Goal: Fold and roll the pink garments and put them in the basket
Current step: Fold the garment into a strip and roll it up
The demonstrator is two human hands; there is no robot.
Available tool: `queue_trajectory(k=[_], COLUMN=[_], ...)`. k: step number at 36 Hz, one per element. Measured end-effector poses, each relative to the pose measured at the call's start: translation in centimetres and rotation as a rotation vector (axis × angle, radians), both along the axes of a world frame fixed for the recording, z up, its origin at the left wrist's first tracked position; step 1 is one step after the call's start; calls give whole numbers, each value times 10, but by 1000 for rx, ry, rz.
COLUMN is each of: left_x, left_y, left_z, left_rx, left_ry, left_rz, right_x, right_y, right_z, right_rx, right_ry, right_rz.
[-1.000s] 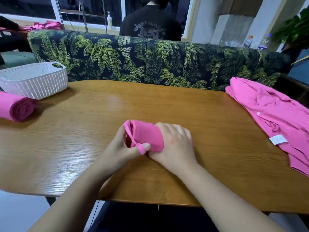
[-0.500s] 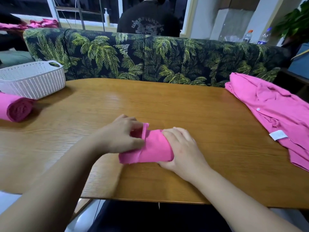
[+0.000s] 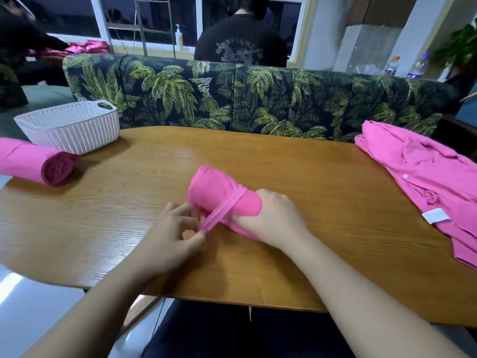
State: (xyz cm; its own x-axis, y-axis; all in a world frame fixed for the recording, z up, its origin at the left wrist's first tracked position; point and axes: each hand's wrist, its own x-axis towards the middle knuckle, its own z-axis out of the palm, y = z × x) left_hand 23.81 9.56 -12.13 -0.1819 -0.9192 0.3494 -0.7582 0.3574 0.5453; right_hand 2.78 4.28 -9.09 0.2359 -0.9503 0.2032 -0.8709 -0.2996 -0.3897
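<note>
A rolled pink garment (image 3: 214, 188) lies at the middle of the wooden table (image 3: 296, 177). A pink hem band (image 3: 224, 209) runs slantwise across the roll. My left hand (image 3: 175, 233) pinches the near end of that band between thumb and fingers. My right hand (image 3: 273, 218) grips the right end of the roll, its fingers curled into the cloth. A second finished pink roll (image 3: 33, 161) lies at the table's left edge. Behind that roll stands the white woven basket (image 3: 72, 125); I cannot see anything inside it. An unfolded pink shirt (image 3: 426, 177) is spread at the right.
A palm-print sofa back (image 3: 258, 99) runs along the table's far side. Behind it a person in a dark shirt (image 3: 240, 45) sits facing away. Bottles (image 3: 392, 65) stand at the far right. More pink cloth (image 3: 87, 46) lies at the far left.
The roll has turned so its far end points away from me. My left hand has slid from the roll's left end down to the hem band and now pinches it.
</note>
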Motion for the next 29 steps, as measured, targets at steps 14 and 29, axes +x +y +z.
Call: queue_trajectory(k=[14, 29], left_x=[59, 197], left_y=[-4, -86], left_z=[23, 105], left_rx=[263, 27], left_ry=[737, 433], left_rz=[77, 428], right_x=[111, 246], right_y=[-12, -86], right_z=[17, 33], right_rx=[61, 102], right_ry=[-283, -271], right_rz=[111, 546])
